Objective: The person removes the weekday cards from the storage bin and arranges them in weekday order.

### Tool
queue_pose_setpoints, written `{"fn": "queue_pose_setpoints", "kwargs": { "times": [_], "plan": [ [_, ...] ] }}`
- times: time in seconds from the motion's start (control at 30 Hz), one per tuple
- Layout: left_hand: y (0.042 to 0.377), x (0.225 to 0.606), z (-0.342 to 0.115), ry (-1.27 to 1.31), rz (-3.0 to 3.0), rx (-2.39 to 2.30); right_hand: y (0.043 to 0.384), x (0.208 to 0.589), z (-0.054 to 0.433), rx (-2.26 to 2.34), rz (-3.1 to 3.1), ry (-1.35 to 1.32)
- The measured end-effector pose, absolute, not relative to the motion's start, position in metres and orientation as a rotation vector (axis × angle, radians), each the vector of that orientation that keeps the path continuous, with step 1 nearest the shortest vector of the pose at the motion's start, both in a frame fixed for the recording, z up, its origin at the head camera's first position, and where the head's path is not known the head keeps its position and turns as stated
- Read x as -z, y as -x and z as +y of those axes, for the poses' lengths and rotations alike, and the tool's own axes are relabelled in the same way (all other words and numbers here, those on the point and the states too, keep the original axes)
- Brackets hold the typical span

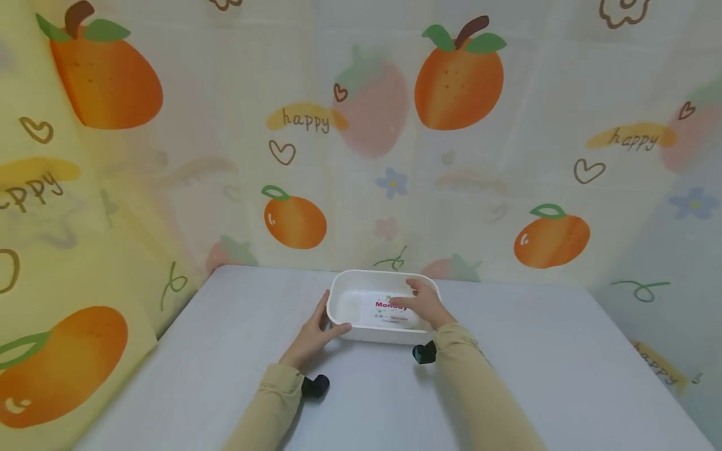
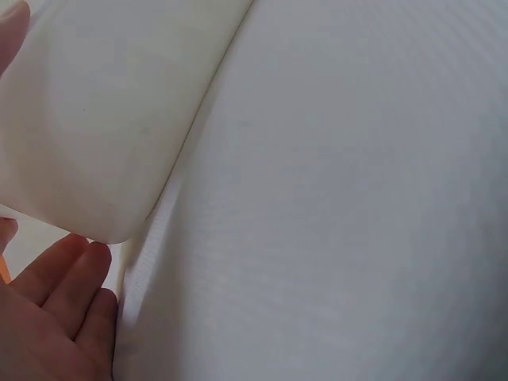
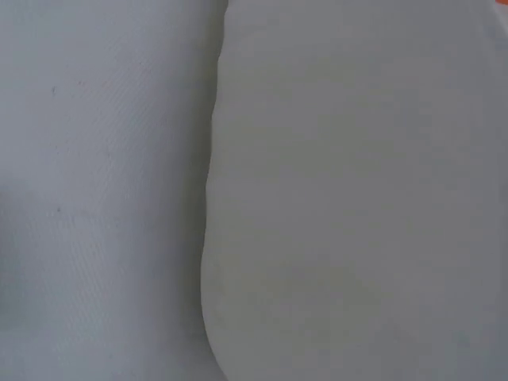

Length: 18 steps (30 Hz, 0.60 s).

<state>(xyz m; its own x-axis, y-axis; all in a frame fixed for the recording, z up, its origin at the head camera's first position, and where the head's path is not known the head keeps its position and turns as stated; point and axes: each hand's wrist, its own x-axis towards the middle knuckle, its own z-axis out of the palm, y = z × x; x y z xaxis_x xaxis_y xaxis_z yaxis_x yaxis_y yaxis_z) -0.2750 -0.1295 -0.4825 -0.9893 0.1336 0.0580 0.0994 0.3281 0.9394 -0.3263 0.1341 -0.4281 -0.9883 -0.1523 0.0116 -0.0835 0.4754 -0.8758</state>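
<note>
Holding the left end of the white tray (image 1: 383,336), long axis left to right, in our left hand (image 1: 311,337), we have our nearer right hand (image 1: 427,306), fingers parted, over the Monday-printed item (image 1: 388,318) inside.

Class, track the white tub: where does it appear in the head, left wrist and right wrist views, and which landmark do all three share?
Head: the white tub is below centre, slightly right.
Left wrist: upper left, cut off by the frame, with a rounded corner above the left hand's fingers.
Right wrist: most likely the pale surface filling the right part, only partly shown.
Shared landmark: the pale tabletop alongside it.
</note>
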Motion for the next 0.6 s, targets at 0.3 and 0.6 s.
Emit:
{"fn": "queue_pose_setpoints", "kwargs": {
  "times": [0.3, 0.6],
  "plan": [
    [0.278, 0.485, -0.128, -0.236, 2.541, -1.802, 0.333, 0.436, 0.133, 1.418, 2.732, 0.081],
    [0.281, 0.490, -0.130, -0.228, 2.553, -1.787, 0.341, 0.448, 0.131, 1.378, 2.732, -0.024]
  ]
}}
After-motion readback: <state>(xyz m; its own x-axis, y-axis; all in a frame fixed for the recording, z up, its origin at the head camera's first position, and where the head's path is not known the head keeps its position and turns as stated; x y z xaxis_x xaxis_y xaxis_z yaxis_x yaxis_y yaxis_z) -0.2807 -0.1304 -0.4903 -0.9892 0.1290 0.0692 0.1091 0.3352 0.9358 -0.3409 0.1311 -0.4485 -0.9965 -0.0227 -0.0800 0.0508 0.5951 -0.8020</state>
